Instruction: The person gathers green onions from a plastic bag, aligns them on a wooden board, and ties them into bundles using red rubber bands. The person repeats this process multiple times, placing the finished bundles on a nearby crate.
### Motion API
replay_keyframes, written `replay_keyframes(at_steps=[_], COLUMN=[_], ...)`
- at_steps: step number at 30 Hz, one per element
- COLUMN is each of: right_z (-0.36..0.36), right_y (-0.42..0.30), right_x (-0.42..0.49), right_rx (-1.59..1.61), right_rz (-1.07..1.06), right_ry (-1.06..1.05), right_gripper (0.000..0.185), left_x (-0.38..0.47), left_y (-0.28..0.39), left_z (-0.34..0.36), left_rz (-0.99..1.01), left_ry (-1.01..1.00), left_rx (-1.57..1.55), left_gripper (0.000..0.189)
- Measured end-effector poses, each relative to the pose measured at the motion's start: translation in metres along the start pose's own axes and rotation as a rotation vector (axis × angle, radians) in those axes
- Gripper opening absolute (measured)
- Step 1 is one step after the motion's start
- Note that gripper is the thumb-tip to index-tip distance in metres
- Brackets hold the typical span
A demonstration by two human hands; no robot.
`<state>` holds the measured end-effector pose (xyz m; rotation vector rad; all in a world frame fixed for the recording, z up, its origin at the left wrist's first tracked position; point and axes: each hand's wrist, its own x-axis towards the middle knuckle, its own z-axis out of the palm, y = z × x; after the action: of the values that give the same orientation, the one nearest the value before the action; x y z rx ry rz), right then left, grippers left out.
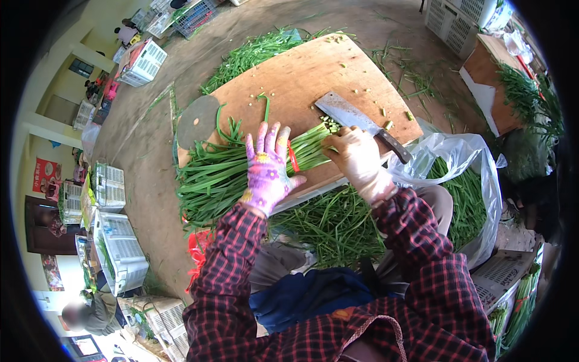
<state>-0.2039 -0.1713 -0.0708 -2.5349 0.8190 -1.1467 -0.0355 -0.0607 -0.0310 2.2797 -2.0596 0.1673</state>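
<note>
A bundle of long green leafy stalks [212, 176], which look like garlic chives, lies across a wooden board [294, 77]. A red band [292, 156] circles its pale stem end. My left hand [269, 167], in a purple flowered glove, rests flat on the bundle left of the band, fingers spread. My right hand [357, 156], in a pale stained glove, is at the cut stem ends with its fingers curled. Whether they grip any stalks is hidden. Just beyond it lies a cleaver [348, 111], its dark wooden handle [393, 145] pointing right. Short stem pieces [332, 123] lie beside the blade.
A dark round disc [197, 121] sits at the board's left corner. Loose greens [334, 221] lie below the board, and more [258, 54] behind it. A clear plastic bag [488, 181] with greens stands right. White crates [120, 249] line the left; people [102, 312] are there.
</note>
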Motion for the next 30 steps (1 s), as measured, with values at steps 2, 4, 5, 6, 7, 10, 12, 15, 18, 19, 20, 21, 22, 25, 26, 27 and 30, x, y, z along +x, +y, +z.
replay_keyframes(at_steps=[2, 4, 5, 6, 7, 10, 12, 15, 18, 19, 20, 21, 22, 25, 26, 27, 30], right_z=[0.014, 0.022, 0.024, 0.019, 0.015, 0.018, 0.009, -0.031, -0.049, -0.045, -0.041, -0.034, -0.026, -0.021, -0.023, -0.027, -0.041], right_y=[0.010, 0.014, 0.017, 0.017, 0.018, 0.022, 0.026, 0.012, -0.022, -0.027, -0.031, -0.035, -0.037, -0.040, -0.042, -0.047, -0.060], right_x=[-0.008, -0.010, -0.013, -0.014, -0.014, -0.029, -0.044, -0.060, -0.065, -0.064, -0.062, -0.060, -0.063, -0.073, -0.077, -0.080, -0.091], right_rx=[-0.029, -0.027, 0.013, 0.046, 0.078, -0.030, 0.001, 0.203, 0.192, 0.112, 0.121, 0.144, 0.234, 0.612, 0.623, 0.636, 0.726], right_rz=[0.028, 0.002, -0.025, -0.050, -0.074, 0.121, 0.305, 0.672, 0.561, 0.502, 0.499, 0.491, 0.553, 0.720, 0.675, 0.627, 0.648], right_ry=[-0.155, -0.251, -0.229, -0.208, -0.187, -0.138, -0.073, -0.201, -0.075, 0.008, 0.041, 0.070, 0.021, 0.025, 0.036, 0.049, 0.065], right_gripper=[0.011, 0.012, 0.010, 0.009, 0.009, 0.011, 0.013, 0.022, 0.033, 0.033, 0.031, 0.030, 0.028, 0.014, 0.012, 0.010, 0.007], left_x=[0.006, 0.006, 0.006, 0.007, 0.008, 0.010, 0.004, -0.008, -0.018, -0.020, -0.024, -0.030, -0.033, -0.043, -0.047, -0.051, -0.063], left_y=[-0.008, -0.013, -0.015, -0.016, -0.016, -0.012, -0.016, -0.017, -0.010, -0.007, -0.003, -0.003, -0.001, 0.004, 0.005, 0.005, 0.011], left_z=[0.018, 0.024, 0.024, 0.025, 0.025, 0.031, 0.031, 0.026, 0.023, 0.020, 0.016, 0.010, 0.005, -0.008, -0.011, -0.015, -0.022], left_rz=[-0.028, -0.102, -0.116, -0.126, -0.135, -0.102, -0.090, -0.059, -0.018, -0.001, 0.016, 0.022, 0.026, 0.034, 0.065, 0.080, 0.121], left_ry=[-0.102, -0.252, -0.273, -0.292, -0.311, -0.270, -0.233, -0.149, -0.118, -0.102, -0.086, -0.072, -0.064, -0.039, -0.016, -0.016, -0.004], left_rx=[0.040, 0.057, 0.034, 0.006, -0.022, 0.045, 0.050, 0.032, -0.006, -0.011, -0.016, -0.011, -0.016, -0.041, -0.068, -0.063, -0.070], left_gripper=[0.108, 0.112, 0.111, 0.111, 0.111, 0.102, 0.095, 0.084, 0.082, 0.082, 0.082, 0.082, 0.083, 0.084, 0.085, 0.085, 0.086])
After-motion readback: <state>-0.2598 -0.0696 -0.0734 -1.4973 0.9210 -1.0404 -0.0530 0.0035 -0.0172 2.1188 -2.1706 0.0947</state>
